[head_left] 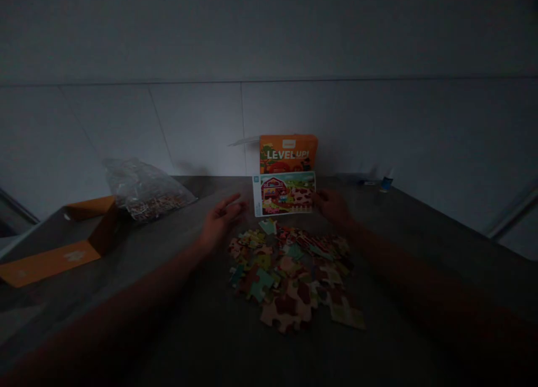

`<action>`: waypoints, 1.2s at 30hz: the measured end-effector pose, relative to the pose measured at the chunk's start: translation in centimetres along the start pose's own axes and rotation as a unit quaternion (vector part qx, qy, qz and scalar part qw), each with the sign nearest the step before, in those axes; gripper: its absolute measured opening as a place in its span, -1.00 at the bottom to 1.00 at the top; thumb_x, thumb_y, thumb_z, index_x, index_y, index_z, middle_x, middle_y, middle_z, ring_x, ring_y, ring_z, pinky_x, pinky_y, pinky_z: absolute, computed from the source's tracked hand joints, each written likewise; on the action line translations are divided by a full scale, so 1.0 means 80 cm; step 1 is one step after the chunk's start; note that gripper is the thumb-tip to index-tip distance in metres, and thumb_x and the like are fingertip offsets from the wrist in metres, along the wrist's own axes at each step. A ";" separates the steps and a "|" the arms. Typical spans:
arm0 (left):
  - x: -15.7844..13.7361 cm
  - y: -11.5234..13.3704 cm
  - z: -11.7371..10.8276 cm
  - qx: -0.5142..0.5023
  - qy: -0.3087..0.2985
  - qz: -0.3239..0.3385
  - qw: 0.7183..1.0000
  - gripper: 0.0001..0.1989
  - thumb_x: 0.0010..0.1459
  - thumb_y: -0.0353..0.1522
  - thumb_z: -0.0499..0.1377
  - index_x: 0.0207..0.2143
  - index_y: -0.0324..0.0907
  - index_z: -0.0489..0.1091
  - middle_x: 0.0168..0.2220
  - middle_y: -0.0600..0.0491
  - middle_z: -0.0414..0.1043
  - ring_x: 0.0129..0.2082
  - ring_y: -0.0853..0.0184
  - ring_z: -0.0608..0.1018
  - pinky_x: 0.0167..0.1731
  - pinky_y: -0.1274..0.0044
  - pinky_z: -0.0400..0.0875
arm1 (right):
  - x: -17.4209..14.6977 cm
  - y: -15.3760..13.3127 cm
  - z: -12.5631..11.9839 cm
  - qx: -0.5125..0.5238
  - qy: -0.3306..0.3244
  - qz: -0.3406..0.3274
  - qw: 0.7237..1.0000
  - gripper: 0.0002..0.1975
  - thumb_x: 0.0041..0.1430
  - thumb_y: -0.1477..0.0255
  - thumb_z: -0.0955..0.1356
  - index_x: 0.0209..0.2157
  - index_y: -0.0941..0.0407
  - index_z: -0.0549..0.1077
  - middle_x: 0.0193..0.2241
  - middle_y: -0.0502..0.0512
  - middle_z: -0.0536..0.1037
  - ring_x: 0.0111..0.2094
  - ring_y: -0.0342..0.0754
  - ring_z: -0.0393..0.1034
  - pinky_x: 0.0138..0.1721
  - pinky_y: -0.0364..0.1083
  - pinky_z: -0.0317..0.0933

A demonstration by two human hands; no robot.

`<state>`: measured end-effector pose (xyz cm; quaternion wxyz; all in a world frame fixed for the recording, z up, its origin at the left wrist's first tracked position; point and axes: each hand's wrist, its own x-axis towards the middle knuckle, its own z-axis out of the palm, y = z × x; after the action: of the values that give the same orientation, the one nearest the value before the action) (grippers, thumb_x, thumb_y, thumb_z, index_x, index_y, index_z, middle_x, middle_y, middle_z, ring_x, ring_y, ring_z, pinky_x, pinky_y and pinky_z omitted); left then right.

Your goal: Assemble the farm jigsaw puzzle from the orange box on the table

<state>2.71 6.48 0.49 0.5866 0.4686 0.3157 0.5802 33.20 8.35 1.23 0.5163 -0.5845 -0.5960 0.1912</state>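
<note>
A picture card [286,194] with a farm scene, a barn and a cow stands upright, leaning in front of an orange box [289,151] marked "LEVEL UP!". At the card's right edge, my right hand [334,206] has its fingers closed on the border. My left hand [222,219] is a little to the left of the card, apart from it, with its fingers spread and nothing in them. Between my forearms lies a loose heap of jigsaw puzzle pieces [290,303], some overlapping. Brown-spotted and green pieces show in the heap.
To the left sit an open orange box part [54,266] and a clear plastic bag [147,193] with brownish contents. A small bottle with a blue label [386,182] stands at the back right. Behind the grey table [180,319] rises a pale wall [202,129]. The light is dim.
</note>
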 end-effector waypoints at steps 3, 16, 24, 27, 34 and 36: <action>0.014 -0.016 -0.021 0.057 0.053 -0.014 0.997 -0.52 -0.05 -0.32 0.38 -0.04 -0.24 0.43 -0.17 -0.09 0.56 -0.15 0.26 0.58 -0.24 0.53 0.47 | 0.026 0.033 0.007 -0.027 0.047 0.013 0.998 -0.84 -0.01 0.33 0.31 -0.59 0.07 0.36 -0.59 0.09 0.43 -0.48 0.02 0.33 -0.46 -0.06 0.14; 0.016 -0.021 -0.021 0.102 0.068 -0.031 0.992 -0.65 -0.16 -0.39 0.33 -0.24 -0.28 0.44 -0.41 0.02 0.53 -0.41 0.38 0.54 -0.30 0.54 0.43 | 0.066 0.073 0.032 0.022 0.025 0.001 0.999 -0.85 -0.08 0.35 0.43 -0.40 0.03 0.43 -0.32 0.10 0.58 -0.21 0.10 0.47 -0.17 0.08 0.35; 0.011 -0.014 -0.017 0.190 0.053 -0.023 0.980 -0.73 -0.20 -0.37 0.33 -0.35 -0.26 0.52 -0.41 0.02 0.55 -0.41 0.31 0.53 -0.34 0.52 0.39 | 0.053 0.075 0.009 0.127 0.002 0.058 0.990 -0.77 -0.06 0.38 0.43 -0.29 0.01 0.42 -0.40 0.04 0.56 -0.39 0.04 0.49 -0.37 0.06 0.41; 0.009 -0.010 -0.014 0.244 0.037 -0.017 0.969 -0.77 -0.21 -0.36 0.34 -0.39 -0.22 0.56 -0.42 0.02 0.56 -0.41 0.29 0.51 -0.38 0.52 0.37 | 0.037 0.072 -0.012 0.161 0.016 0.080 0.984 -0.89 0.02 0.37 0.36 -0.34 0.00 0.41 -0.47 0.03 0.53 -0.37 0.03 0.50 -0.34 0.05 0.43; 0.010 -0.007 -0.020 0.297 -0.019 0.002 0.955 -0.82 -0.16 -0.32 0.32 -0.43 -0.21 0.56 -0.41 0.00 0.56 -0.38 0.27 0.50 -0.32 0.51 0.36 | -0.027 0.055 -0.035 0.189 -0.005 0.095 0.977 -0.87 -0.07 0.34 0.39 -0.42 0.06 0.49 -0.44 0.13 0.57 -0.37 0.04 0.49 -0.35 0.01 0.41; 0.013 -0.009 -0.023 0.276 -0.003 0.002 0.961 -0.80 -0.15 -0.31 0.29 -0.43 -0.23 0.53 -0.41 0.00 0.54 -0.40 0.29 0.51 -0.31 0.51 0.37 | -0.041 0.052 -0.037 0.191 0.008 0.098 0.977 -0.84 -0.12 0.33 0.39 -0.43 0.09 0.49 -0.43 0.14 0.57 -0.39 0.01 0.48 -0.38 -0.02 0.39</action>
<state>1.41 7.92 -0.67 0.4345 0.6149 0.4604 0.4703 37.03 5.29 -2.33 0.6022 -0.5319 -0.4842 0.3465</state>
